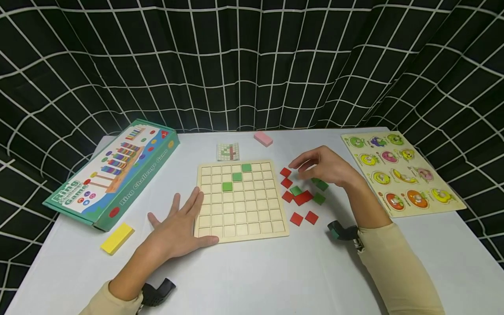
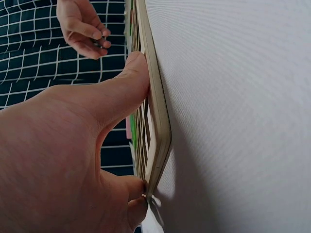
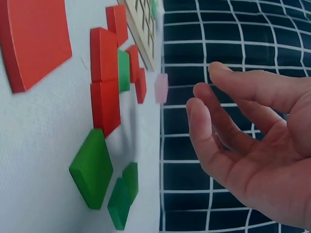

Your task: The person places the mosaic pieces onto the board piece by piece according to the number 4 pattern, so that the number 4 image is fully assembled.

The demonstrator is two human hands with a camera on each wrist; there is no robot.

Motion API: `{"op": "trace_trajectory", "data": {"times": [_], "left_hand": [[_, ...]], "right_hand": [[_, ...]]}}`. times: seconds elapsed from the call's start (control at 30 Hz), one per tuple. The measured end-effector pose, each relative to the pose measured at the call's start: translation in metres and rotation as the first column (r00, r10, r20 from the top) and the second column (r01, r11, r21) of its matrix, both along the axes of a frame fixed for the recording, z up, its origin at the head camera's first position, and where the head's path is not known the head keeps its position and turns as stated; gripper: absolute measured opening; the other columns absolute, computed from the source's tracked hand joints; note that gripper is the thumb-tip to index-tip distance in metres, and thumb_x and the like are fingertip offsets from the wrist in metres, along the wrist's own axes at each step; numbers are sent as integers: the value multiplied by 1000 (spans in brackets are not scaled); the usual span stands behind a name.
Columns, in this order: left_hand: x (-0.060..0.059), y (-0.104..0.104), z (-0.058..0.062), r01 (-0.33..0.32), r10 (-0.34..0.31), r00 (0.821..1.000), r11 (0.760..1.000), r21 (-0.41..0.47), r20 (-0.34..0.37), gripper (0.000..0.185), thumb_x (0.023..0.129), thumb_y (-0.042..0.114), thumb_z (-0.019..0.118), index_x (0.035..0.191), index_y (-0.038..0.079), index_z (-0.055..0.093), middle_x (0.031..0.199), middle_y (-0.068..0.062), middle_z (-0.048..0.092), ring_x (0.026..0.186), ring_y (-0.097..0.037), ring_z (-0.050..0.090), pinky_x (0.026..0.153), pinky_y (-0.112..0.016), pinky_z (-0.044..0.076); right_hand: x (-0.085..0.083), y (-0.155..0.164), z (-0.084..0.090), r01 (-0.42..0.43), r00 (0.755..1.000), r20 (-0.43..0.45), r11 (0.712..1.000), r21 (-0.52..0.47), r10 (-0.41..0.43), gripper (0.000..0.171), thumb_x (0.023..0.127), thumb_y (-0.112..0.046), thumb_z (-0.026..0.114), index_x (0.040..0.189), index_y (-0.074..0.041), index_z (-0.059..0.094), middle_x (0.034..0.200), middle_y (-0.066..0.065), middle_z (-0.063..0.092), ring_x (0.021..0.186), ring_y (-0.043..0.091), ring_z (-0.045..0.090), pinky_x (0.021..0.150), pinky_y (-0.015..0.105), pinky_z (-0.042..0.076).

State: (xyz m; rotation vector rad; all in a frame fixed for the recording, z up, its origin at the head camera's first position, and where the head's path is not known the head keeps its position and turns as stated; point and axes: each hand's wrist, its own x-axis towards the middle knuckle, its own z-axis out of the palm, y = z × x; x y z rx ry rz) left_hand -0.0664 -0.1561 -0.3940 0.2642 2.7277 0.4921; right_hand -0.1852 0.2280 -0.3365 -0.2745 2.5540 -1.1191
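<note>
A light wooden grid board [image 1: 252,205] lies flat, with three green tiles [image 1: 236,176] in a diagonal of its cells. My left hand [image 1: 175,229] is spread at the board's near left corner, fingers along the left edge and thumb [image 2: 133,73] against the front edge. Right of the board, my right hand [image 1: 324,166] hovers over loose tiles with its fingers loosely bent and nothing between them. Several red tiles [image 1: 296,218] and some green tiles [image 1: 319,198] are scattered there. In the right wrist view, a green tile [image 3: 92,170] stands out near the red ones.
Behind the board lie a small pattern card [image 1: 228,152] and a pink block [image 1: 263,138]. A Ring Challenge Game box [image 1: 114,170] sits at the left, with a yellow block [image 1: 117,239] in front. On the right is a fruit puzzle board [image 1: 401,175]. A black grid curtain [image 1: 252,65] hangs behind.
</note>
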Motion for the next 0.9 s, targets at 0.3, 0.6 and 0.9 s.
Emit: {"op": "trace_trajectory", "data": {"times": [0.3, 0.6, 0.9], "left_hand": [[-1, 0, -1, -3, 3, 1000, 1000, 15, -2, 125, 79, 79, 71, 169, 14, 11, 178, -4, 1, 158, -55, -3, 92, -97, -5], [-1, -2, -3, -10, 10, 1000, 1000, 13, 6, 127, 78, 81, 69, 169, 16, 9, 178, -2, 0, 158, -53, -4, 93, -97, -6], [0, -1, -1, -13, 13, 1000, 1000, 22, 3, 127, 78, 81, 70, 169, 16, 10, 178, -1, 1, 158, -53, -4, 93, -97, -7]], "right_hand": [[-7, 20, -5, -24, 1000, -2, 999, 21, 24, 34, 89, 2, 73, 122, -2, 76, 128, 18, 72, 120, 37, 63, 88, 34, 53], [-15, 40, -21, -3, 1000, 15, 1000, 20, 3, 36, 84, 5, 71, 120, 4, 75, 129, 23, 70, 115, 38, 61, 85, 29, 52], [-24, 48, -35, 27, 997, 72, 998, 56, -31, 39, 81, 9, 72, 120, 7, 73, 126, 25, 68, 112, 37, 54, 82, 28, 50]]}}
